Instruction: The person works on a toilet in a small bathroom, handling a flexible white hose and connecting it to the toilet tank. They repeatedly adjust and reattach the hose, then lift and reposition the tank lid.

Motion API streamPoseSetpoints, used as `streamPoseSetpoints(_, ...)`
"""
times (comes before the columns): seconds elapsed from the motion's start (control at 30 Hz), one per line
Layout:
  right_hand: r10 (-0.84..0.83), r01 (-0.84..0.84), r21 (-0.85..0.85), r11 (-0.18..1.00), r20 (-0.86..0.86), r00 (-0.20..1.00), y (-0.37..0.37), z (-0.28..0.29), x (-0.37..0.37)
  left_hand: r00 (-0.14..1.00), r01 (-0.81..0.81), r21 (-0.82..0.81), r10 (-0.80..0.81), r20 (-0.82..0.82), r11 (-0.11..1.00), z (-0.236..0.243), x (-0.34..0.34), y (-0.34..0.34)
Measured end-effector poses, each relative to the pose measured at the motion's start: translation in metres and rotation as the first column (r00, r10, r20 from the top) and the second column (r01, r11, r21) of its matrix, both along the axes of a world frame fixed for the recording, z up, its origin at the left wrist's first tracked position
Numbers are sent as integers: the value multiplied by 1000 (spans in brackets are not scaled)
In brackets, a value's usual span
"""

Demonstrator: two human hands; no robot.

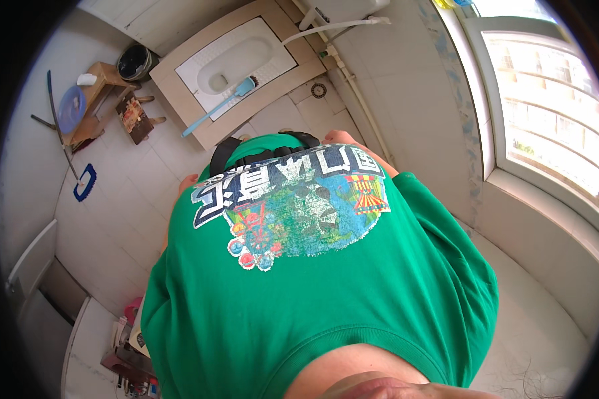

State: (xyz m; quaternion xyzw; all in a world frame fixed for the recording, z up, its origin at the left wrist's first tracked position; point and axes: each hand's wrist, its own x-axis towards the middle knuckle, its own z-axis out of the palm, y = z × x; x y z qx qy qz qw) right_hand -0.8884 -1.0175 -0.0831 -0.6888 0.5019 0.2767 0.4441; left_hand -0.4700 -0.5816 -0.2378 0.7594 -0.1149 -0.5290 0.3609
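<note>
My green shirt fills the middle of the view and hides most of both arms. At the left edge of the shirt, only a bit of my left hand (189, 181) shows, low beside my waist. My right hand (337, 137) peeks out beyond the shirt's far edge, close to the black strap (304, 137) at my waist. The fingers of both hands are hidden, and anything in them cannot be seen. Ahead, a light blue toilet brush (221, 106) lies across the rim of the white squat toilet (192, 68), its bristles over the bowl side.
A tiled step (173, 100) surrounds the toilet. Left are a black bucket (137, 62), a small wooden stool (133, 118), a wooden bench (103, 76) with a blue basin (72, 110), and a blue-edged mop (84, 183). A floor drain (319, 90) and window (546, 100) are right.
</note>
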Motion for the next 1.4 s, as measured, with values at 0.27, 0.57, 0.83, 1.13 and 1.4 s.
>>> streamPoseSetpoints(0.27, -51, 51, 5, 999, 32, 998, 15, 19, -1, 979, 148, 66, -156, 129, 987, -4, 27, 1)
streamPoseSetpoints(0.57, -154, 155, 44, 987, -27, 988, 33, -6, -26, 897, 288, 197, -336, 286, 937, 55, 15, -45)
streamPoseSetpoints(0.83, -117, 117, 21, 993, -14, 993, 44, -3, -16, 935, 247, 174, -282, 216, 953, 105, 15, -35)
streamPoseSetpoints(1.13, -565, 530, 205, 823, 193, 802, 25, 32, 12, 893, 269, 201, -322, 315, 942, 91, 49, -39)
streamPoseSetpoints(1.4, -772, 732, 295, 614, 419, 478, -20, 71, 13, 930, 284, 79, -295, 218, 956, 221, 12, -200)
